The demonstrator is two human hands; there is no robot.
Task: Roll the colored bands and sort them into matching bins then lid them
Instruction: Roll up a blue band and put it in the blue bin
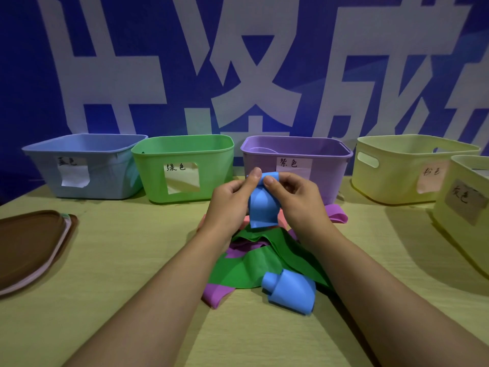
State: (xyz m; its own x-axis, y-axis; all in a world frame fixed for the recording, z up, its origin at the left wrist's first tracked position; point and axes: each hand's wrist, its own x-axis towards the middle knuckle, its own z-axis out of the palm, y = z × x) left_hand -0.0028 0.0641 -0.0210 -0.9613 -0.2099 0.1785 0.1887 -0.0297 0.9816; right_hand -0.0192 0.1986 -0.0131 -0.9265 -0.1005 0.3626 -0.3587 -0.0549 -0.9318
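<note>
Blue band [262,205] hanging lengthwise — seemingly, both hands pinching

Both bare forearms reach forward from the lower edge of the view and converge toward the middle, wrists close together and raised. The left hand [230,200] has its fingers curled inward, thumb up and pressed at the top of a blue band [262,207]. The right hand [293,194] mirrors it, thumb tip beside the left thumb, fingers curled and pinching the same band.
</note>
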